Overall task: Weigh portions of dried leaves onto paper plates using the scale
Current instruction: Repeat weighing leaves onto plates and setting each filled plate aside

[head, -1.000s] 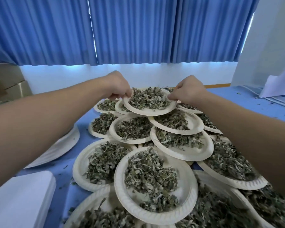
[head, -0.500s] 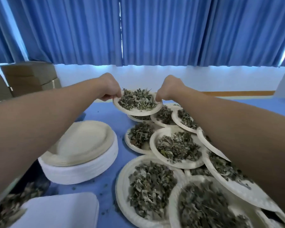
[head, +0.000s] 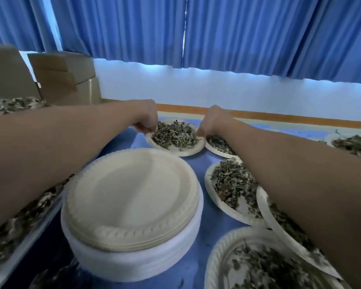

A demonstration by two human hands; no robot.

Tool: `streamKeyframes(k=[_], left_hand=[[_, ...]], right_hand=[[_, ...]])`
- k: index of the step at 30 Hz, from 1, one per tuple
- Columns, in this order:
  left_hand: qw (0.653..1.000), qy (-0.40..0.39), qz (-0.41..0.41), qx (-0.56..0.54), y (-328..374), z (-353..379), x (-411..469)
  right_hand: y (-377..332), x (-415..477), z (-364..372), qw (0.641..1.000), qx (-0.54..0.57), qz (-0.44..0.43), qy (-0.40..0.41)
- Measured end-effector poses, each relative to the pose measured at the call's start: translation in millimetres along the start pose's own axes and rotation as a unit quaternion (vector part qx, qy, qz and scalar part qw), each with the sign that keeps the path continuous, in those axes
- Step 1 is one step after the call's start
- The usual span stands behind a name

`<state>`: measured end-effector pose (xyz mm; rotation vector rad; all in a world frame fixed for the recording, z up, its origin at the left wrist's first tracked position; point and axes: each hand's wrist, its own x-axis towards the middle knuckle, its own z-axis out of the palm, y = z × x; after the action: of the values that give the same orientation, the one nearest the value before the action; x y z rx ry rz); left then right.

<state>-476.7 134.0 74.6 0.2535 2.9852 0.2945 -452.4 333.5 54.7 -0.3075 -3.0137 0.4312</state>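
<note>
Both arms stretch straight out to one filled plate at the far end of the counter.

The left grip (head: 146, 120) pinches the plate's left rim with curled fingers, and the right grip (head: 211, 122) pinches the right rim the same way, knuckles up. The plate (head: 182, 152) is pale paper with a pressed rim and carries a loose heap of dark green, crumpled dried leaves (head: 175, 135). Whether it rests on the blue counter (head: 198, 170) or hangs just above it cannot be told. Its right edge lies just beside a second filled plate (head: 214, 149). A stack of empty plates (head: 131, 197) stands near its front, beside the left forearm. A bare strip of counter runs between that stack and the filled plates under the right arm. Cardboard boxes (head: 67, 78) stand at the far left.
</note>
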Motion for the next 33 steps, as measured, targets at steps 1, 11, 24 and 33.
streamKeyframes(k=[1, 11, 24, 33], left_hand=[[1.000, -0.011, -0.007, 0.000, -4, 4, 0], [0.992, 0.063, 0.040, -0.105, -32, -7, -40], [0.917, 0.017, 0.397, -0.022, -72, -18, -260], [0.905, 0.058, 0.418, -0.055, -83, 0, -290]], right_hand=[[-3, 0, 5, 1.000, -0.001, 0.001, -0.006], [-28, -71, -26, 0.989, 0.087, -0.084, 0.082], [-57, -272, -41, 0.920, 0.001, -0.388, -0.055], [-49, -292, -46, 0.917, -0.002, -0.397, -0.032]])
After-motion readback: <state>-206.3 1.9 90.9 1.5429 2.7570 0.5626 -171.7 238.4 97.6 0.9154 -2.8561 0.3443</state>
